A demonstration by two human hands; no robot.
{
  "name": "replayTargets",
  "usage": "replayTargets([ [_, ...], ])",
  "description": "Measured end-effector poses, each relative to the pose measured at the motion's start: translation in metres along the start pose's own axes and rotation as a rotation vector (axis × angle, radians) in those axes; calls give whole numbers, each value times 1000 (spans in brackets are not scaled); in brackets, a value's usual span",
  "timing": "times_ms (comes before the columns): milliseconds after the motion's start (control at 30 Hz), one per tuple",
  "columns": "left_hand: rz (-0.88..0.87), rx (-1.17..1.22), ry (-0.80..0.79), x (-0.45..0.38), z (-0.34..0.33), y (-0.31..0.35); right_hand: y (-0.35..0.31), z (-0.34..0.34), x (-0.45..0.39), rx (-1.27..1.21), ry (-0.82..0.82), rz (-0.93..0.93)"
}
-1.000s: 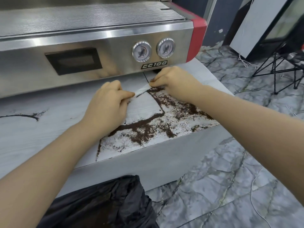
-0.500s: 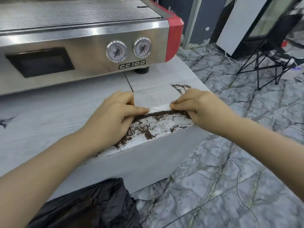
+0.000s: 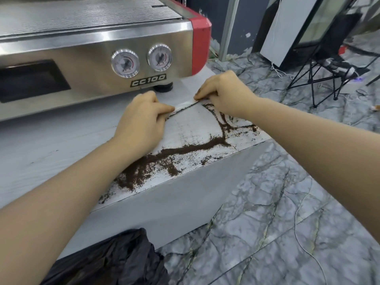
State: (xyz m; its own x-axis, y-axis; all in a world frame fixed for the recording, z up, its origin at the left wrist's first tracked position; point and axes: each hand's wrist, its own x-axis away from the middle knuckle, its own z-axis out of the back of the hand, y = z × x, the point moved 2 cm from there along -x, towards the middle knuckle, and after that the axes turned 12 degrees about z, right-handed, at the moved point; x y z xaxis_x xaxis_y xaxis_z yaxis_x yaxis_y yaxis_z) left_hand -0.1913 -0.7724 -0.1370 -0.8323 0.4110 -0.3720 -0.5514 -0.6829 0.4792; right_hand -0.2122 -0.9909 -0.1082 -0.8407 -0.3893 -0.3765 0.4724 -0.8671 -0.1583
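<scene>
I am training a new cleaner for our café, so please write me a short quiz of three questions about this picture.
1. True or false: the left hand and the right hand both pinch the white strip.
2. Which lies on the floor below the counter edge, near the spilled coffee grounds? A) black bag B) red bucket C) broom
3. How many round gauges does the machine show?
Key: 1 true; 2 A; 3 two.
</scene>
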Motion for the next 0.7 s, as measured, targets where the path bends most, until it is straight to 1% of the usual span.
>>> replayTargets([
  [133,-48,-2,-39,-18,-13,10,17,4,15,-1,37,-91],
  [333,-156,35,-140,-34,-26,23,14,14,60,91,82,-170],
  [500,-270,92,-207,-47,-35,34,-4,18,91,167,134,-311],
  [600,-322,118,-220,-50,-40,42,-21,21,103,196,163,-373],
  [700,-347,119,-246,-52,-41,46,-39,23,107,227,153,-441],
])
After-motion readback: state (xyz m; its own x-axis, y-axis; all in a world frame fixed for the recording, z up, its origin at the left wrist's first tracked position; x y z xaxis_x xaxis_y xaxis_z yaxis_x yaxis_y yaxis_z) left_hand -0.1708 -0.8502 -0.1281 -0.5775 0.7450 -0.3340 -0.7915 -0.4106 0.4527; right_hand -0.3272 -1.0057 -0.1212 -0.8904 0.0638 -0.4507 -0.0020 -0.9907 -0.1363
